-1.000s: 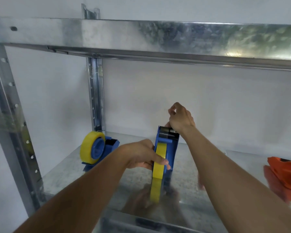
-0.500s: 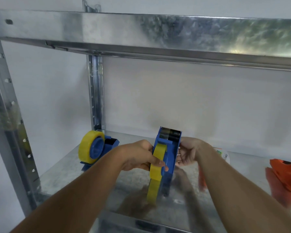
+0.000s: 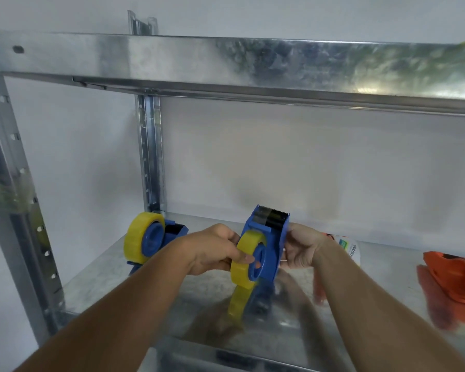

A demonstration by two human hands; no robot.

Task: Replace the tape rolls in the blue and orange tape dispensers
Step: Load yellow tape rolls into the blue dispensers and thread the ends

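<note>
While hands (image 3: 255, 248) grip dispenser (image 3: 269, 237), label (image 3: 353, 251) reads "deli".

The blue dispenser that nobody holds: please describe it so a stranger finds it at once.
On the lower metal shelf, look to the back left corner, by the upright post. The dispenser lies there with a yellow roll. Its blue twin is in two hands.

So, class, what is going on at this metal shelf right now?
A person holds a blue tape dispenser above the metal shelf. The left hand grips its yellow tape roll; the right hand grips the body. A second blue dispenser lies at the left, an orange dispenser at the right.
</note>
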